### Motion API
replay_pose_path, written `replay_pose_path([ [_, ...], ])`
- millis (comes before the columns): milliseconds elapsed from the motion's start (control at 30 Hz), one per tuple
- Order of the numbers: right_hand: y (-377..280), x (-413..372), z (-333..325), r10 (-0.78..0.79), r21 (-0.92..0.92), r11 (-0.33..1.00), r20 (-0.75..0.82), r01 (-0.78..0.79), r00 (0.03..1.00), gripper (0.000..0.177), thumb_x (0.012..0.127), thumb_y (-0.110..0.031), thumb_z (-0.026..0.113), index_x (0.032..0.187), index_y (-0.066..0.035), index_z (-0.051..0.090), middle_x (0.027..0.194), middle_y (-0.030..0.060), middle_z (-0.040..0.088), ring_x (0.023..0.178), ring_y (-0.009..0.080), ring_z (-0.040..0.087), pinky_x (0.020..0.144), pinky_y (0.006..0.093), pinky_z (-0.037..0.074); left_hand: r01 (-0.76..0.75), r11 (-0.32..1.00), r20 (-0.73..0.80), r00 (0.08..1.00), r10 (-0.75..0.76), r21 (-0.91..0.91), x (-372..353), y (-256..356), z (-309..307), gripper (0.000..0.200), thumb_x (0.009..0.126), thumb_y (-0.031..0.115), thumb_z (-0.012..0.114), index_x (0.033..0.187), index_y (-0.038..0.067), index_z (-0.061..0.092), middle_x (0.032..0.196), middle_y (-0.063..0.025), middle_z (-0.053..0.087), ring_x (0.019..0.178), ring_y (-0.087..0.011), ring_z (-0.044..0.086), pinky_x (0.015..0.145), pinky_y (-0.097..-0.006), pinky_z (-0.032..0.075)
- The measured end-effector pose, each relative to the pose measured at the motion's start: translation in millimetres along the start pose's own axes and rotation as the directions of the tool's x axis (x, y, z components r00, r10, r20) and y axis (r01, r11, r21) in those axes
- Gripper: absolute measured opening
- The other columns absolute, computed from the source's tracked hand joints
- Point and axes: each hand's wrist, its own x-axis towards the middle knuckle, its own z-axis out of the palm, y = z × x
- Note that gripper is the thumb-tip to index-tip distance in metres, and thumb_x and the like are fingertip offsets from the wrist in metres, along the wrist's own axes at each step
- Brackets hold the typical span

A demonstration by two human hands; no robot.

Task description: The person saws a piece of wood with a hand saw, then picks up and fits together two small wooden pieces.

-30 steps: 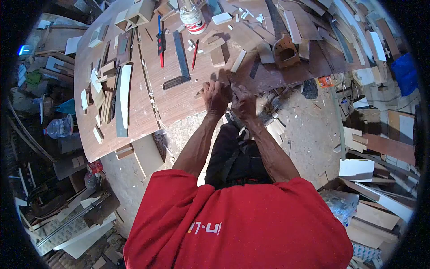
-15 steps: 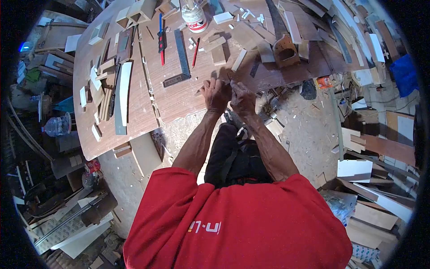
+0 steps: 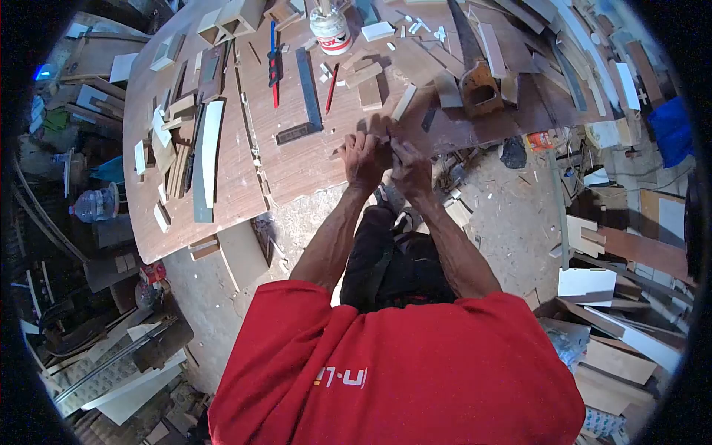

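Observation:
Both hands are close together at the near edge of the wooden table [image 3: 297,174]. My left hand [image 3: 363,161] has its fingers curled, and a thin sliver shows beside it. Beside it, my right hand [image 3: 411,165] is closed, thumb side toward the left hand. Whatever they grip is too small and shadowed to name. Just beyond the fingers lies a pale wood strip [image 3: 404,102]. To the left are a try square [image 3: 308,93], a red pencil [image 3: 331,89] and a red and blue cutter [image 3: 275,67].
A handsaw [image 3: 480,87] lies right of the hands among wood offcuts [image 3: 419,61]. At the back stands a white tub [image 3: 331,35] with a red label. Long strips [image 3: 208,159] and small blocks cover the table's left side. Scraps litter the floor [image 3: 512,222].
The view has shifted slightly, so the table items appear a little further right. My hands stay together at the table edge, with only small finger movement.

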Motion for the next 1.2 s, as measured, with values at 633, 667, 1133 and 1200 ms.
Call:
replay_pose_path([
  [633, -5, -6, -19, 0.347, 0.253, 0.907, 0.001, -0.336, 0.938, 0.020, 0.082, -0.015, 0.062, 0.096, -0.001, 0.067, 0.084, 0.0180, 0.068, 0.074, 0.0305, 0.066, 0.066, 0.0385, 0.051, 0.021, 0.999, 0.158, 0.987, -0.015, -0.037, 10, -14, -11, 0.031, 0.075, 0.019, 0.066, 0.105, 0.010, 0.063, 0.110, -0.0136, 0.054, 0.102, -0.0356, 0.047, 0.085, -0.0488, 0.038],
  [667, -8, -3, -18, 0.330, 0.240, 0.916, 0.008, -0.322, 0.944, 0.019, 0.081, -0.014, 0.061, 0.094, -0.002, 0.067, 0.084, 0.0187, 0.067, 0.075, 0.0331, 0.066, 0.067, 0.0399, 0.051, 0.026, 0.998, 0.160, 0.987, -0.016, -0.061, 10, -14, -11, 0.033, 0.073, 0.018, 0.067, 0.104, 0.011, 0.063, 0.111, -0.0135, 0.054, 0.102, -0.0356, 0.047, 0.085, -0.0486, 0.038],
  [1133, -4, 15, 6, 0.165, 0.142, 0.979, -0.111, -0.148, 0.980, 0.009, 0.078, -0.008, 0.058, 0.081, 0.000, 0.062, 0.078, 0.0184, 0.060, 0.076, 0.0376, 0.060, 0.067, 0.0455, 0.047, -0.052, 0.991, 0.083, 0.995, 0.062, -0.120, 9, -24, -1, 0.036, 0.065, 0.019, 0.075, 0.097, 0.009, 0.064, 0.097, -0.0113, 0.055, 0.092, -0.0332, 0.050, 0.076, -0.0440, 0.039],
  [1200, -4, 14, 9, 0.146, 0.086, 0.987, -0.107, -0.137, 0.983, 0.008, 0.078, -0.007, 0.056, 0.081, -0.001, 0.060, 0.079, 0.0180, 0.059, 0.074, 0.0381, 0.059, 0.066, 0.0463, 0.046, -0.064, 0.993, 0.064, 0.995, 0.070, -0.103, 7, -25, 1, 0.037, 0.064, 0.020, 0.077, 0.097, 0.009, 0.064, 0.100, -0.0111, 0.056, 0.091, -0.0333, 0.050, 0.075, -0.0440, 0.040],
])
